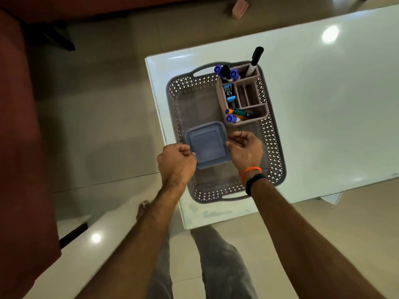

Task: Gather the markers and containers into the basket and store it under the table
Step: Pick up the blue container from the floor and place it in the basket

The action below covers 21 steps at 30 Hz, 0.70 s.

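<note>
A grey perforated basket with two handles sits on the white table near its left corner. Inside it, at the far right, stands a brown divided organizer holding several blue-capped and black markers; a tall black marker sticks up from its far compartment. A blue square lidded container is over the near part of the basket. My left hand grips its left edge and my right hand grips its right edge.
The table's left edge runs close beside the basket, with tiled floor beyond. A dark red sofa lies far left. A second white surface is at the lower left. My legs are below the table's near edge.
</note>
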{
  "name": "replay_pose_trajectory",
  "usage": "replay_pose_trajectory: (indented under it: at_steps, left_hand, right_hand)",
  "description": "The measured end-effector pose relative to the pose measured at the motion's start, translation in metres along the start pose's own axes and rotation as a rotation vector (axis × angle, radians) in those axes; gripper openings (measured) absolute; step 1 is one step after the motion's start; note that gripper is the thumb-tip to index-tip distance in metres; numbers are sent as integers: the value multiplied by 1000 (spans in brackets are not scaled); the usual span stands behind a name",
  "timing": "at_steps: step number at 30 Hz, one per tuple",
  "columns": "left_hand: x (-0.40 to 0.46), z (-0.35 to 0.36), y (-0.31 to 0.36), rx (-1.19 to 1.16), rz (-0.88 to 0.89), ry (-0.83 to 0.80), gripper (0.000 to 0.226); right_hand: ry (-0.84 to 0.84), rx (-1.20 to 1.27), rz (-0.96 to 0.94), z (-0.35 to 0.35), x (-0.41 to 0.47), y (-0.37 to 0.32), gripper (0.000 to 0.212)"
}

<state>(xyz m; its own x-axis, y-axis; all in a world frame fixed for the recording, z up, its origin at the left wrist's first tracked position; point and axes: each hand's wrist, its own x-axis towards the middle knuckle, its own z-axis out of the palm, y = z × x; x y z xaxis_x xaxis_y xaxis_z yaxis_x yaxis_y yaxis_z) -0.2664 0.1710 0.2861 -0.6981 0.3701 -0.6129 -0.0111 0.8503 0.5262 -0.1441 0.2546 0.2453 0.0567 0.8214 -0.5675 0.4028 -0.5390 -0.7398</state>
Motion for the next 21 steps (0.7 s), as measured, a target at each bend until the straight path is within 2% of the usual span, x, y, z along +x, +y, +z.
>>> replay_pose_trajectory:
  at_steps: [2, 4, 6, 8, 10, 13, 21]
  left_hand:
    - [-1, 0, 0, 14, 62, 68, 22]
    - [0, -2, -2, 51, 129, 142, 32]
    - [5, -4, -6, 93, 147, 162, 49]
    - [9, -5, -8, 83, 139, 113, 54]
    - [11, -4, -9, 42, 139, 54, 48]
    - [15, -4, -13, -5, 136, 31, 47]
    - [15, -3, -17, -77, 148, 12, 50]
  right_hand:
    - [25, -140, -89, -1, -2, 3, 25]
    - [14, -398, -358, -7, -12, 5, 27]
    - [-129, -655, -650, -11, -25, 9, 41]
    - [-311, -895, -829, -13, -32, 16, 63]
    - [-423, -1073, -878, -12, -31, 21, 75]
    - [-470, -1204, -869, -2, -20, 21, 75]
    - [-415, -1223, -915, 48, 23, -23, 79]
